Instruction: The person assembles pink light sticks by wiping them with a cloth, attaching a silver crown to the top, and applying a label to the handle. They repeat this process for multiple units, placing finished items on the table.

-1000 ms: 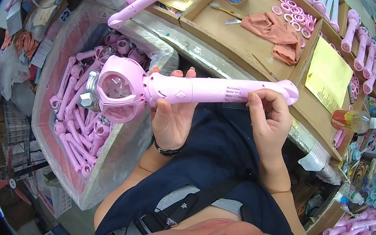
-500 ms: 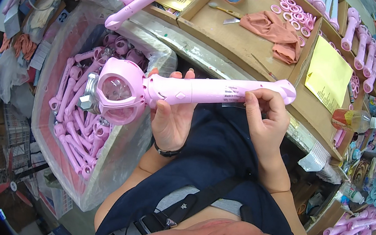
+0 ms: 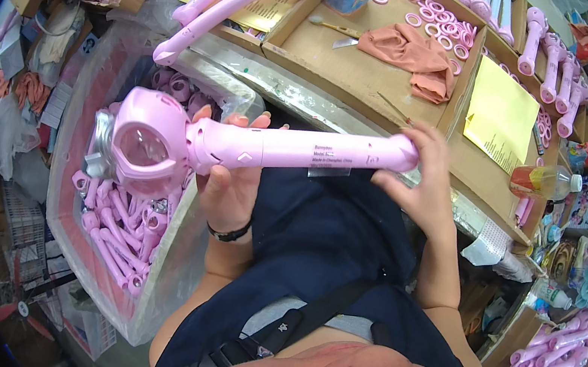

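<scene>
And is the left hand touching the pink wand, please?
Touching. The head view shows the left hand supporting the pink wand, its thumb against the handle's lower edge and fingertips showing beyond the upper edge.

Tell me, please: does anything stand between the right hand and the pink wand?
Nothing visible does. The right hand is right at the handle end of the pink wand. The left hand supports it near the round head. A small clear strip shows below the handle, between the hands, not blocking either.
</scene>
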Demonstrator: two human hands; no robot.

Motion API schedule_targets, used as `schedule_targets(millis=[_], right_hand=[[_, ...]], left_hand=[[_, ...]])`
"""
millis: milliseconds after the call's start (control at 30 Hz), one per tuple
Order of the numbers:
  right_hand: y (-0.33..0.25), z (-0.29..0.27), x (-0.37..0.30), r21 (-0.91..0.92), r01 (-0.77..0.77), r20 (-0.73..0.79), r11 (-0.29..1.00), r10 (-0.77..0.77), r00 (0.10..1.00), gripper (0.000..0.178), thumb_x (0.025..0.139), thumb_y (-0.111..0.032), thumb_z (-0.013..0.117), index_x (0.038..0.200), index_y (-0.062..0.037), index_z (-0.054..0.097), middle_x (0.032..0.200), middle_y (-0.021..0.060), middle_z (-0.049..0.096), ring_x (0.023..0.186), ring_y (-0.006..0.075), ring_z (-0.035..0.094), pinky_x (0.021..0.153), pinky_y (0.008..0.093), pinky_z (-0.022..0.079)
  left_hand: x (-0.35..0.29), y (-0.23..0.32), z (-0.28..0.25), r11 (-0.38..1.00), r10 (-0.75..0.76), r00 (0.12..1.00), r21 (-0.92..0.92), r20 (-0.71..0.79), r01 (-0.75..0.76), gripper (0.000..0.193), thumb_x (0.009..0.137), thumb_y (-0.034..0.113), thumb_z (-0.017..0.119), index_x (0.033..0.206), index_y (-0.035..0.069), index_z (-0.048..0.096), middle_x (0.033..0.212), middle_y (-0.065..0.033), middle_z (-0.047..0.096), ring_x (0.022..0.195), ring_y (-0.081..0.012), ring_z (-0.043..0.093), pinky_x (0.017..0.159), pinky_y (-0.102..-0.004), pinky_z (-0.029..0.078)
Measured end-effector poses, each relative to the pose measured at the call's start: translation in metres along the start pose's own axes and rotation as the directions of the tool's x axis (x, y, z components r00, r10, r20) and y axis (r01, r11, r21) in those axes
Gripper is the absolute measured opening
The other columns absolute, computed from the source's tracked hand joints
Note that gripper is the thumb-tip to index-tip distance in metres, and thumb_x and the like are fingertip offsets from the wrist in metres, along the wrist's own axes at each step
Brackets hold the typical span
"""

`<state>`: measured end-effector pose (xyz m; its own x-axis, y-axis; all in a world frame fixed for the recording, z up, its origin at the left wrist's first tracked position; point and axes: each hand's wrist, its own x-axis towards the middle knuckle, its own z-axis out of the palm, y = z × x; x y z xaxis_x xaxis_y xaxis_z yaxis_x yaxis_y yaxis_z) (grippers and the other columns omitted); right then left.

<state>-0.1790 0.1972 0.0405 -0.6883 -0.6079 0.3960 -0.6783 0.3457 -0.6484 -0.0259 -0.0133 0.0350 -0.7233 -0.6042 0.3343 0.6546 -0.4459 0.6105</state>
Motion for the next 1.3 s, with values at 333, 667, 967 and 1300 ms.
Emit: schedule_targets(millis=[333, 667, 967, 1300], right_hand=[[-0.008, 0.068, -0.012, 0.146, -0.087, -0.082, 0.985, 0.1, 0.992, 0.038, 0.069, -0.018, 0.078, 0.1, -0.0038, 0.06, 0.084, 0.0142, 0.062, 0.074, 0.0307, 0.063, 0.065, 0.0359, 0.052], [-0.032, 0.083, -0.043, 0.507, -0.256, 0.226, 0.823, 0.16, 0.961, 0.039, 0.073, -0.016, 0.076, 0.104, -0.003, 0.057, 0.091, 0.0111, 0.063, 0.079, 0.0227, 0.064, 0.069, 0.0326, 0.051], [-0.017, 0.068, -0.052, 0.609, -0.79, 0.782, 0.071, -0.221, 0.583, 0.03, 0.082, -0.011, 0.069, 0.106, -0.001, 0.055, 0.083, 0.0051, 0.063, 0.071, 0.0138, 0.063, 0.067, 0.0263, 0.051], [0.004, 0.089, -0.062, 0.53, -0.407, 0.434, 0.744, 0.174, 0.884, 0.038, 0.072, -0.014, 0.076, 0.103, -0.0005, 0.058, 0.09, 0.008, 0.064, 0.084, 0.018, 0.064, 0.074, 0.0302, 0.05]], left_hand=[[0.034, -0.058, 0.031, 0.797, 0.057, 0.998, 0.602, -0.017, -0.036, 0.071, 0.09, 0.031, 0.061, 0.14, -0.005, 0.024, 0.136, -0.0197, 0.038, 0.125, -0.0244, 0.039, 0.106, -0.0364, 0.03], [0.041, -0.085, 0.013, 0.99, 0.029, 0.997, 0.136, 0.074, -0.039, 0.056, 0.095, 0.051, 0.037, 0.112, -0.001, 0.048, 0.104, -0.015, 0.058, 0.093, -0.0216, 0.058, 0.09, -0.0385, 0.045], [0.032, -0.096, 0.021, 0.214, -0.245, 0.553, -0.511, 0.797, 0.832, 0.081, 0.096, 0.059, 0.012, 0.066, 0.0, 0.059, 0.053, -0.0121, 0.057, 0.046, -0.0212, 0.055, 0.047, -0.0307, 0.048], [-0.01, -0.077, 0.013, 0.928, -0.298, 0.953, 0.22, -0.047, 0.301, 0.075, 0.087, 0.048, 0.058, 0.138, 0.002, 0.027, 0.116, -0.015, 0.055, 0.096, -0.0225, 0.062, 0.085, -0.0348, 0.051]])
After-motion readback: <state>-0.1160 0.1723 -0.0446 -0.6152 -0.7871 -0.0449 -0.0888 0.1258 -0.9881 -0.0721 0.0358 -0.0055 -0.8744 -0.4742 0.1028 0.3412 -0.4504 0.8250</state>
